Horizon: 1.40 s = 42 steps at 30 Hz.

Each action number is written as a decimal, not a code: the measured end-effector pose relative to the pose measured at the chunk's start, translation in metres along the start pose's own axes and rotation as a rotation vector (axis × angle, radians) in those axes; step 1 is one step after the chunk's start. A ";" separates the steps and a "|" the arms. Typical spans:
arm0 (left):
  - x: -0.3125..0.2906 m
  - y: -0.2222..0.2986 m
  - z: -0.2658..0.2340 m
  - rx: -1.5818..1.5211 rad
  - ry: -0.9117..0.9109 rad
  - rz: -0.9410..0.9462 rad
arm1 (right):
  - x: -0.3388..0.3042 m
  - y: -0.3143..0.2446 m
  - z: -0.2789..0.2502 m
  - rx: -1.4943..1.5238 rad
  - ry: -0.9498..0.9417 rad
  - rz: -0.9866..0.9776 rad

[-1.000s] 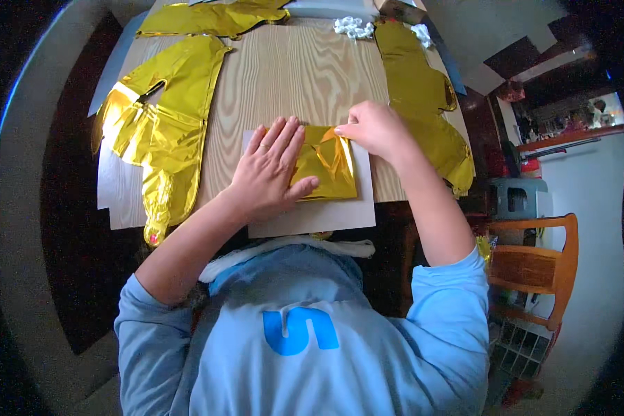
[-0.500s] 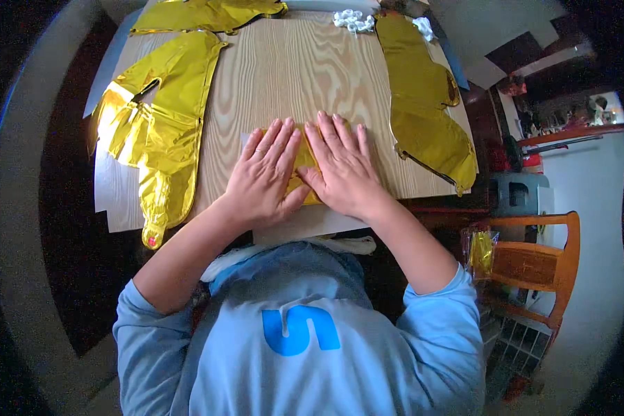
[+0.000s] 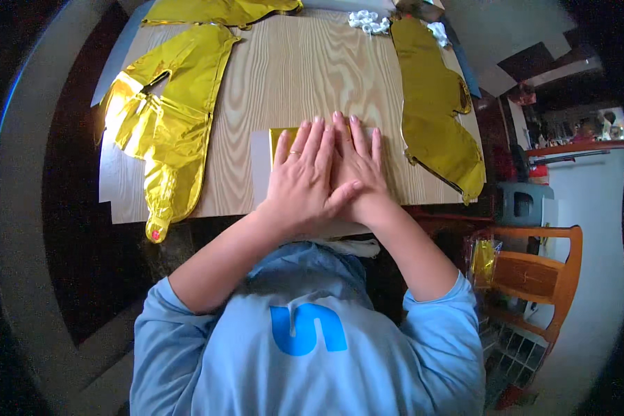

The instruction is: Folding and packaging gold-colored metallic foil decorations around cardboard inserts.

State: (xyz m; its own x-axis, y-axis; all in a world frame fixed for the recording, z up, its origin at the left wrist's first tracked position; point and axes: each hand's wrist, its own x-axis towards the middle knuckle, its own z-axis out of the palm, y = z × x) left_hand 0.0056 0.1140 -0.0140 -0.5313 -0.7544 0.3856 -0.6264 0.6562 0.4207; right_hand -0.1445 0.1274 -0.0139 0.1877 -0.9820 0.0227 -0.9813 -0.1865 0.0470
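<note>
A folded piece of gold foil (image 3: 276,137) lies at the near edge of the table, mostly hidden beneath my hands. Part of a pale grey sheet (image 3: 260,154) shows beside its left side. My left hand (image 3: 304,170) presses flat on the foil with fingers stretched forward, its thumb reaching across my right hand (image 3: 362,173). That right hand also lies flat, fingers extended over the foil's right part. Left of them spreads a large flat gold foil balloon (image 3: 180,83), its narrow end hanging past the near edge. Another flat gold foil balloon (image 3: 430,90) lies to the right.
A third gold foil balloon (image 3: 215,10) crosses the far left of the wood-grain table (image 3: 284,76). White bundles (image 3: 369,23) sit at the far right. Beyond the table's right side stand a wooden chair (image 3: 527,274), a clear packet with gold contents (image 3: 484,258) and a grey stool (image 3: 523,201).
My left hand has slid right across the folded foil, uncovering its left corner, and its thumb now overlaps my right hand. The whole view has shifted slightly.
</note>
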 end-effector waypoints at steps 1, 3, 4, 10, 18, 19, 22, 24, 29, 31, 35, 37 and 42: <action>-0.001 -0.004 0.004 0.016 0.028 0.011 | 0.000 0.000 -0.002 0.005 0.020 -0.017; -0.007 -0.013 -0.001 0.059 0.002 -0.011 | -0.003 -0.003 -0.006 0.022 0.063 -0.044; -0.011 -0.019 -0.002 0.094 0.006 -0.008 | -0.005 -0.005 -0.011 0.126 0.095 -0.042; -0.024 -0.031 -0.005 0.170 0.006 -0.007 | -0.008 -0.004 -0.008 0.163 0.131 -0.038; -0.022 -0.032 -0.003 0.207 -0.038 -0.030 | -0.007 0.009 -0.012 0.248 0.113 -0.032; -0.022 -0.031 -0.003 0.198 -0.058 -0.034 | -0.009 0.015 -0.013 0.301 0.113 -0.043; -0.021 -0.032 -0.008 0.132 -0.121 -0.079 | -0.034 0.029 -0.021 0.471 0.479 -0.022; -0.018 -0.030 -0.019 0.022 -0.188 -0.126 | -0.064 0.032 -0.030 0.545 0.604 0.125; -0.009 -0.032 -0.043 -0.124 -0.261 -0.206 | -0.132 0.021 -0.033 0.799 0.271 0.571; -0.004 -0.020 -0.045 0.149 -0.232 -0.141 | -0.140 0.022 -0.012 1.205 0.145 0.679; 0.006 -0.019 -0.021 0.227 -0.028 0.141 | -0.132 0.013 -0.002 1.773 -0.013 0.778; 0.005 -0.021 -0.009 0.173 -0.044 0.114 | -0.126 0.008 -0.004 1.873 -0.041 0.792; -0.001 -0.021 -0.001 0.155 -0.070 0.106 | -0.122 -0.006 -0.005 1.998 0.021 0.832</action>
State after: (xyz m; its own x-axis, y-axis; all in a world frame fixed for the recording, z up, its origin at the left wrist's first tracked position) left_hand 0.0199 0.1008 -0.0227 -0.6339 -0.6841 0.3609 -0.6424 0.7255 0.2470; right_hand -0.1617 0.2483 -0.0116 -0.2052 -0.8344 -0.5116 0.4596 0.3793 -0.8030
